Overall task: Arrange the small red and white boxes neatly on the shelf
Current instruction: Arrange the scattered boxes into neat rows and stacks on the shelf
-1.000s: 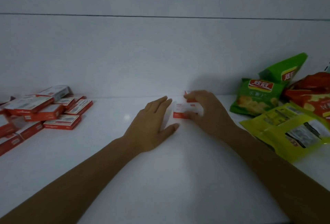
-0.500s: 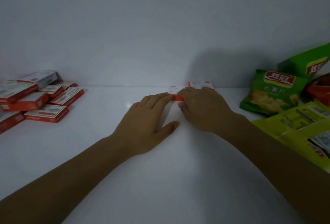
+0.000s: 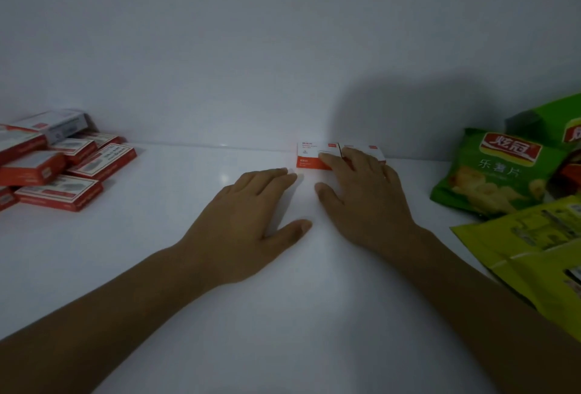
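Observation:
Two small red and white boxes stand side by side against the back wall of the white shelf [image 3: 157, 268]: the left box [image 3: 308, 156] and the right box [image 3: 364, 150]. My right hand [image 3: 364, 199] lies just in front, its fingertips resting on both boxes where they meet, without gripping them. My left hand [image 3: 248, 221] lies flat on the shelf, fingers apart, its tips just short of the left box. A loose pile of several more red and white boxes [image 3: 53, 158] lies at the far left.
Green crisp bags [image 3: 490, 170] lie at the right against the wall, with yellow-green packets [image 3: 540, 249] in front of them near my right forearm. The white back wall [image 3: 251, 63] closes the shelf behind.
My right hand has pushed the boxes back to the wall, where they now sit side by side. My left hand stayed flat on the shelf. The view has shifted.

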`<state>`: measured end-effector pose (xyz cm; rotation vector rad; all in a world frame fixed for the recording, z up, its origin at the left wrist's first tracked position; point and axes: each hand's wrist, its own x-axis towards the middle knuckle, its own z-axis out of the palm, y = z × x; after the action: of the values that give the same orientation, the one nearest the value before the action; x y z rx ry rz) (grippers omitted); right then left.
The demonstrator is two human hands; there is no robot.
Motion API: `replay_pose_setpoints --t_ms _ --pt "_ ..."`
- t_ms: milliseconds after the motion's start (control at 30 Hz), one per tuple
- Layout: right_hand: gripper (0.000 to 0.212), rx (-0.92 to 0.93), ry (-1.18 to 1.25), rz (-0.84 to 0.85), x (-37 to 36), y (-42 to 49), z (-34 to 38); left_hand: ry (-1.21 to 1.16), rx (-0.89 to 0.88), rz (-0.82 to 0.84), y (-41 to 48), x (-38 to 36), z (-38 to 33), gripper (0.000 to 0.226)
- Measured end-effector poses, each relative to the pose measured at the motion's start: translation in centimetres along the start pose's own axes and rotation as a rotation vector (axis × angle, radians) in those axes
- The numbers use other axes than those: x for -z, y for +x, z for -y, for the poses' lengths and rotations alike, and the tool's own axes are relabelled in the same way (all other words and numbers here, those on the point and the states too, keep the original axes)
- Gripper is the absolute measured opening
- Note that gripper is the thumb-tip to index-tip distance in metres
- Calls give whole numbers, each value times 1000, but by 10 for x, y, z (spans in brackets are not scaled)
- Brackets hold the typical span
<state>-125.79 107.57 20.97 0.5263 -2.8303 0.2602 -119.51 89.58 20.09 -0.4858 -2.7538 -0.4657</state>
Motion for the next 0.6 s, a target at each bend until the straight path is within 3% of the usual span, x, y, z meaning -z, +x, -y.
replay_pose_setpoints --t_ms 433,600 --pt "55 -9 24 -20 -6 -1 -2 -12 5 -16 1 3 -5 81" --pt "52 89 64 -135 9 -7 8 38 -44 -72 -1 8 -11 71"
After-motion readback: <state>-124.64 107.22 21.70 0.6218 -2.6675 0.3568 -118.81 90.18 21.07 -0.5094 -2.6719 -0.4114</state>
